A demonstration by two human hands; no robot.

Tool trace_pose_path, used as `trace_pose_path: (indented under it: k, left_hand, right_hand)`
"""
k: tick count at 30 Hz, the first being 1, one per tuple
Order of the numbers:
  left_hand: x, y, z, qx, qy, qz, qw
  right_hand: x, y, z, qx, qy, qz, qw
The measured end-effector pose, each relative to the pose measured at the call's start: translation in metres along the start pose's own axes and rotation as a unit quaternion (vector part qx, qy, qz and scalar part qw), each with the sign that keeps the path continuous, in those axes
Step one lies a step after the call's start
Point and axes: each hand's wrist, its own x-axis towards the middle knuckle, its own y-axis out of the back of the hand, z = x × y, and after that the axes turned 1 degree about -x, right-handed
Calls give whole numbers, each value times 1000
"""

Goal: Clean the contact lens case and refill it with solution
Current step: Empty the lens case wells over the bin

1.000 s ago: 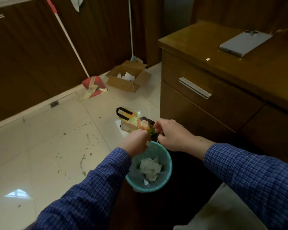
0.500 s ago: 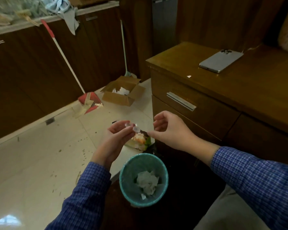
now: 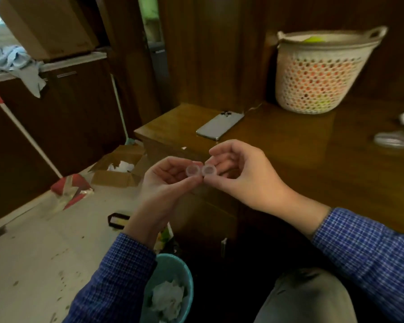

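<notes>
Both hands pinch contact lens case (image 3: 200,170) at frame centre, wells up | left hand (image 3: 166,183) grips left well, right hand (image 3: 240,173) right | advice: keep level, move to desk (image 3: 289,145) before refilling

Home: laundry basket (image 3: 322,73), wooden cabinet (image 3: 289,148).

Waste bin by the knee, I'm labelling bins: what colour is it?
Teal waste bin, clearest in the head view.
</notes>
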Motion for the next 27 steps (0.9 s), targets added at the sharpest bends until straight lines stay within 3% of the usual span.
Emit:
trace_pose_path:
  k: [6, 14, 22, 27]
  left_hand:
    - [49, -101, -11, 67, 34, -115, 991]
    - [106, -266, -61, 208, -2, -280, 937]
    - [128, -380, -111, 378, -31, -421, 824]
    - [136, -403, -134, 404, -37, -435, 804]
  right_hand:
    - [-37, 108, 5, -45, 1, 92, 995]
    - [-113, 259, 27, -135, -69, 199, 968]
    - [-173, 350, 64, -253, -166, 157, 940]
    - [-179, 372, 86, -258, -188, 151, 936]
